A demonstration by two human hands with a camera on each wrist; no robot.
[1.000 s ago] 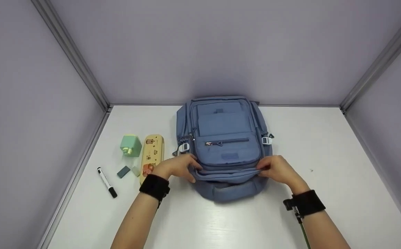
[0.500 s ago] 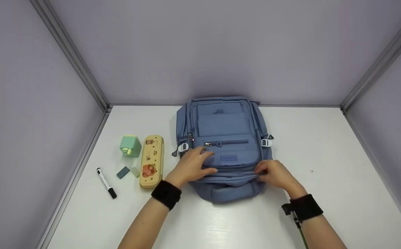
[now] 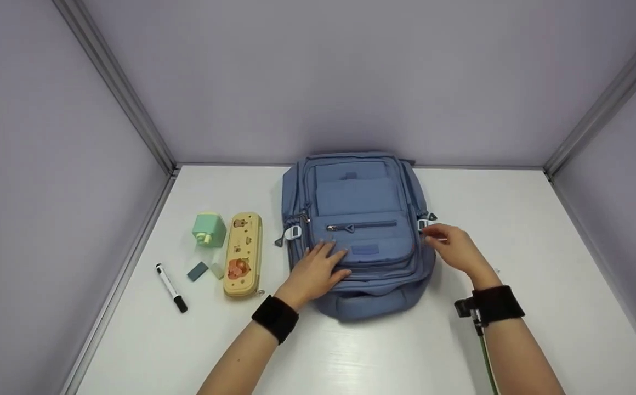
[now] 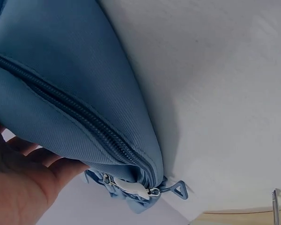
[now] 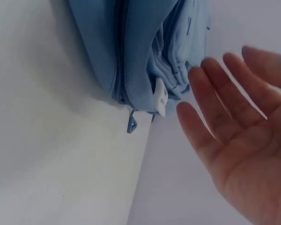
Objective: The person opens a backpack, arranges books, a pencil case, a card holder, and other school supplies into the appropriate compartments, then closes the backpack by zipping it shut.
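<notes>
We see a blue backpack [image 3: 359, 230] lying flat at the centre of the white table [image 3: 515, 329], its top end toward the back wall in the upper middle of the head view. The left hand [image 3: 318, 269] rests palm down on the lower left of the front pocket, fingers straight and slightly spread, pressing the fabric. In the left wrist view the palm [image 4: 18, 197] lies against the bag's side just beside a closed zipper [image 4: 84, 124].

The right hand [image 3: 455, 247] sits at the right edge of the backpack, near the white strap buckle [image 3: 422, 224]. In the right wrist view its fingers [image 5: 210, 122] are straight and spread, holding nothing, just apart from the buckle [image 5: 160, 97].

At the left of the frame, well apart from the bag: a yellow pencil case [image 3: 243, 254], a green pencil sharpener [image 3: 209, 230], two small erasers [image 3: 197, 271] and a black marker [image 3: 170, 288].
</notes>
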